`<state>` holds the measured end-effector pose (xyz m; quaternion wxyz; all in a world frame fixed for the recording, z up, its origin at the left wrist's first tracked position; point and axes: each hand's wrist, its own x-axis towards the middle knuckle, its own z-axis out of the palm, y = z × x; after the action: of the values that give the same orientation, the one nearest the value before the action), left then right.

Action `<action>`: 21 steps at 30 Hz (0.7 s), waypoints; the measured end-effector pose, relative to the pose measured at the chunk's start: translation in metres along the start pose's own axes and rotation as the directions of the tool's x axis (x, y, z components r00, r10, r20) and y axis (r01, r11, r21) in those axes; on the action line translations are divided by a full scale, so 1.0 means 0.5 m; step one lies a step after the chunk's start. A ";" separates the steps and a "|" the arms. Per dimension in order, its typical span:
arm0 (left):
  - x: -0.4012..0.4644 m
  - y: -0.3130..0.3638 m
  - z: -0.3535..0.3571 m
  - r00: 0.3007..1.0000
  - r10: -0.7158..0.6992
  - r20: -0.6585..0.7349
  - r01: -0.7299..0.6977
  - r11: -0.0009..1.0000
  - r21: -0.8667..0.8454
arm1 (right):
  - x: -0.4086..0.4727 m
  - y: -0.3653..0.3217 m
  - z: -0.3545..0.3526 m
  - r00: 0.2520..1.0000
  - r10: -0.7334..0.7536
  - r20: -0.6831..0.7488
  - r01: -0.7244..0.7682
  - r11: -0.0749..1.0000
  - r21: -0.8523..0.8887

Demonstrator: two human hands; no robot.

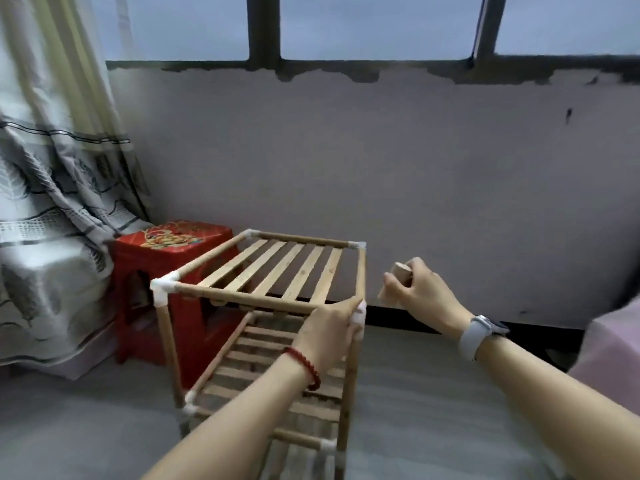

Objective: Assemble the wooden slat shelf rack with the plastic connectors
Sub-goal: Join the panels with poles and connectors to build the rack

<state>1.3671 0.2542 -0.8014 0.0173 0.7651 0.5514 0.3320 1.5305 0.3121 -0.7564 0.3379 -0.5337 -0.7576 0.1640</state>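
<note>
Shelf rack (277,271) upright on floor (433,393), centre, tiers joined. Left hand (325,330) grips near right top connector (360,311), likely steadying frame. Right hand (420,289) curled round short wooden piece (398,277), just right of rack. Red stool (173,258) far left.

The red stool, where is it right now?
In the head view the red stool stands on the floor at left, just behind the rack's left side, with the curtain beside it.
</note>
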 end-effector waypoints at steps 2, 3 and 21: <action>0.023 0.007 0.020 0.997 0.050 -0.060 -0.041 0.990 0.138 | 0.008 0.000 -0.025 1.000 0.002 -0.020 -0.002 1.000 -0.021; 0.033 0.005 0.018 0.988 0.117 -0.099 -0.090 0.964 0.249 | 0.013 -0.002 -0.033 0.999 -0.009 -0.032 0.008 0.999 -0.051; 0.053 -0.065 -0.015 0.977 -0.128 0.172 0.032 0.881 0.473 | -0.010 -0.037 0.034 0.960 -0.281 0.020 0.261 0.861 -0.436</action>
<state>1.3407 0.2871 -0.7952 -0.0989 0.7524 0.6418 0.1108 1.5068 0.3025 -0.7591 0.2468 -0.4872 -0.8348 -0.0698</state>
